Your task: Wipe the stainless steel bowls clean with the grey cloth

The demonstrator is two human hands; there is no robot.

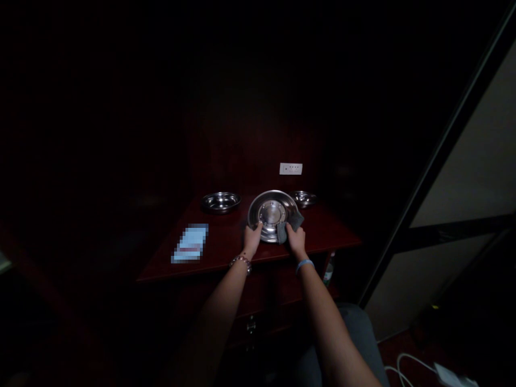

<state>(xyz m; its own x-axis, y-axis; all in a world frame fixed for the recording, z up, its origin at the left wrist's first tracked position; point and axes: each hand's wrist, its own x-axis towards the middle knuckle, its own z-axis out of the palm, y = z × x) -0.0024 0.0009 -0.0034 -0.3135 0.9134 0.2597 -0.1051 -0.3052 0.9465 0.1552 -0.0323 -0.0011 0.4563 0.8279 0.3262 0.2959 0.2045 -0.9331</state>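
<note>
Both my hands hold a round, shiny metal basin (273,213), tilted up above the dark red desk (226,252). My left hand (252,239) grips its lower left rim, thumb on the inner side and fingers hidden behind. At the lower right rim, my right hand (296,239) is closed on a grey cloth (297,220) and presses it against the basin. A second metal basin (221,202) rests on the desk at the back left. Another metal bowl (304,199) stands at the back right, partly hidden by the held basin.
A pixelated light-blue item (190,244) lies on the desk's left side. On the back wall sits a white power socket (291,169). Below the desk's right edge stands a bottle (329,270). White cables (403,361) lie on the floor at lower right.
</note>
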